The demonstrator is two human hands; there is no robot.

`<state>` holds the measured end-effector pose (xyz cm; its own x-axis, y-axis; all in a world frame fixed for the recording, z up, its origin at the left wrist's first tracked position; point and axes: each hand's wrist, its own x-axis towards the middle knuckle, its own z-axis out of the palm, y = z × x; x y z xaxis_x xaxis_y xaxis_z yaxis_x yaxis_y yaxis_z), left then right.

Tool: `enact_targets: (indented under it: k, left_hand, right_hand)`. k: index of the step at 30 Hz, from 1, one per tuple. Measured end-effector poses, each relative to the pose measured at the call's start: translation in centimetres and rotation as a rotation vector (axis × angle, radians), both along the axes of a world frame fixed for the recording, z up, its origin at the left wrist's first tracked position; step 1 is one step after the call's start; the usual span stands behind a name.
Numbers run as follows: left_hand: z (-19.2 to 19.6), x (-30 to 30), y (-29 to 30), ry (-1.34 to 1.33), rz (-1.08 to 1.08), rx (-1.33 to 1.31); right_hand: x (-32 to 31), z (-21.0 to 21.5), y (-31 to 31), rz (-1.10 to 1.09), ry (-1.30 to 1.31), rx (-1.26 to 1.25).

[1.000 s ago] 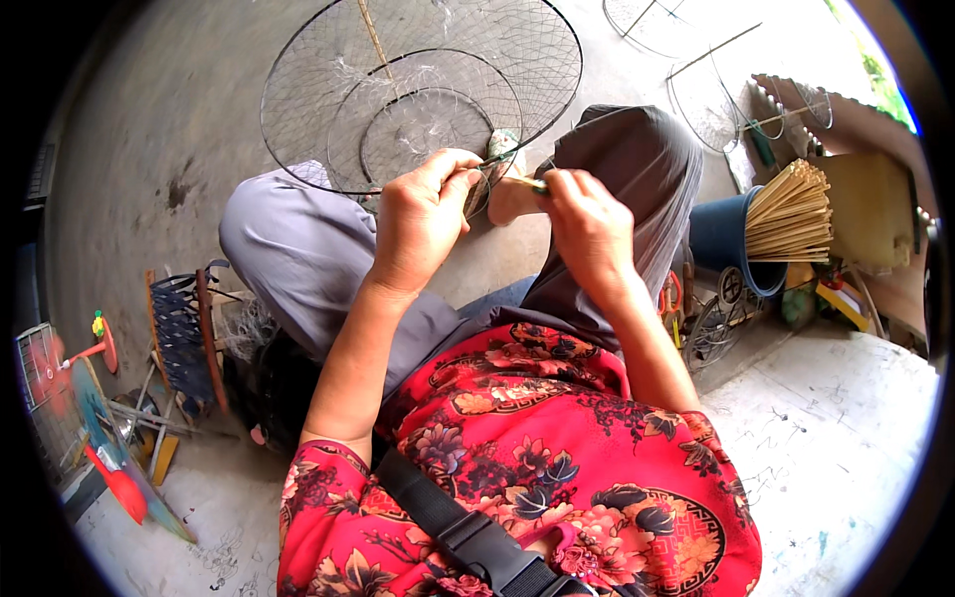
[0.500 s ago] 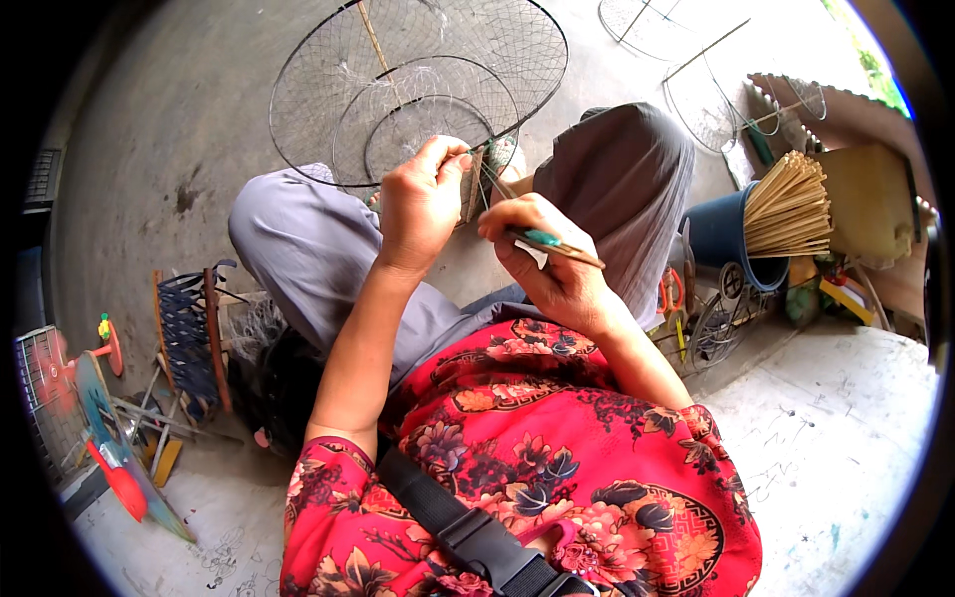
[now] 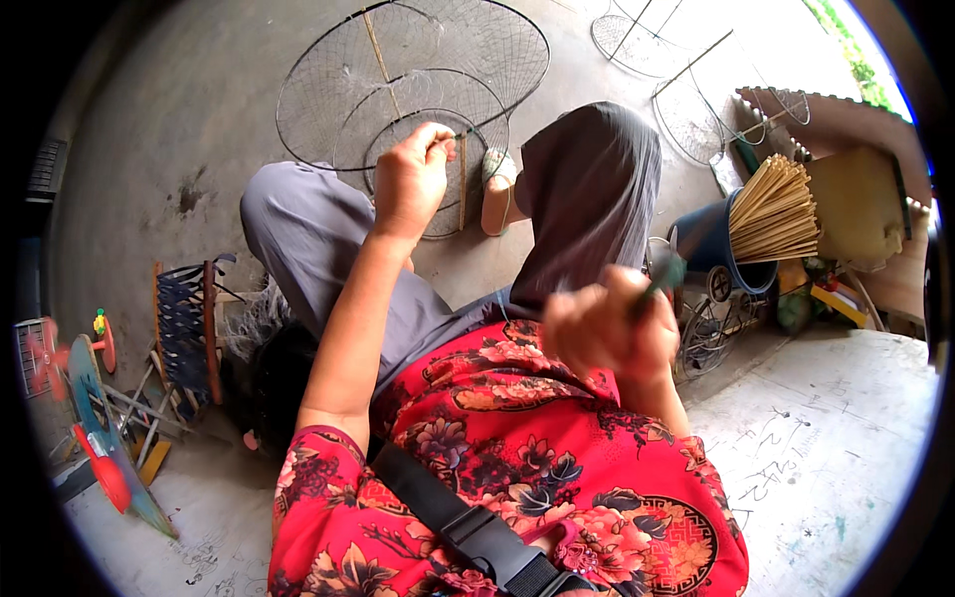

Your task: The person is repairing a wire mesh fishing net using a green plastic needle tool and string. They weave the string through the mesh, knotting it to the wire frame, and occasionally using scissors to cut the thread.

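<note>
Beyond my knees lies a round net cage (image 3: 328, 95) of dark hoops and fine mesh, with a thin wooden stick (image 3: 376, 45) across it. At its near side, my left hand (image 3: 410, 184) is closed, thumb and forefinger pinched at the hoop near the top of an upright wooden strip (image 3: 463, 184). My right hand (image 3: 617, 328) is drawn back to the right over my lap, smeared by motion. It is wrapped round a netting needle (image 3: 665, 279) wound with green twine, whose outline is blurred. Any twine between the hands is too fine to make out.
On the right, a blue bucket (image 3: 708, 239) holds many thin wooden sticks (image 3: 776, 214), near a small wheeled frame (image 3: 711, 318). More hoop nets (image 3: 686, 109) lie at the far right. A low chair with dark webbing (image 3: 186, 328) and a toy scooter (image 3: 99, 428) stand at the left.
My right hand has swung from beside the left hand back toward me and to the right, carrying the netting needle. My left hand keeps its pinch, slightly higher; the cage has shifted a little.
</note>
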<state>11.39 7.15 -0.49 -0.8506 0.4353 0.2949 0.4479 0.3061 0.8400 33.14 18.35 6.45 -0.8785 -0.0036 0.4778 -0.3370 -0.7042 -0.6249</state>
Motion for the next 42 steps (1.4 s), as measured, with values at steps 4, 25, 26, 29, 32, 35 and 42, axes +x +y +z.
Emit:
enact_targets:
  k: [4, 25, 26, 29, 32, 35, 42]
  left_hand:
    - [1.3, 1.1, -1.7, -0.200, -0.019, -0.032]
    - [2.0, 2.5, -1.6, -0.138, -0.113, 0.021]
    - [1.9, 2.5, -1.7, -0.103, -0.115, -0.019]
    - [1.9, 2.3, -2.1, -0.193, -0.099, -0.023]
    - [1.9, 2.1, -1.9, -0.201, -0.107, 0.019]
    - [1.9, 2.2, -1.4, -0.215, -0.100, 0.033]
    - [1.8, 2.5, -1.4, -0.243, -0.078, -0.009]
  right_hand:
    - [-4.3, -3.3, 1.0, -0.497, -0.569, 1.264]
    - [-13.6, -2.9, 3.0, -0.838, -0.239, 1.384]
    - [-13.5, -2.0, 3.5, -0.891, -0.362, 1.024]
    - [-12.4, -0.6, 4.3, -0.755, -0.552, 0.158]
    - [-9.5, -2.1, 2.4, -0.951, -0.472, 1.269]
    - [-7.3, -5.6, -0.6, -0.801, -0.449, 1.651]
    - [-7.5, -7.1, 0.1, -1.074, -0.275, 1.578]
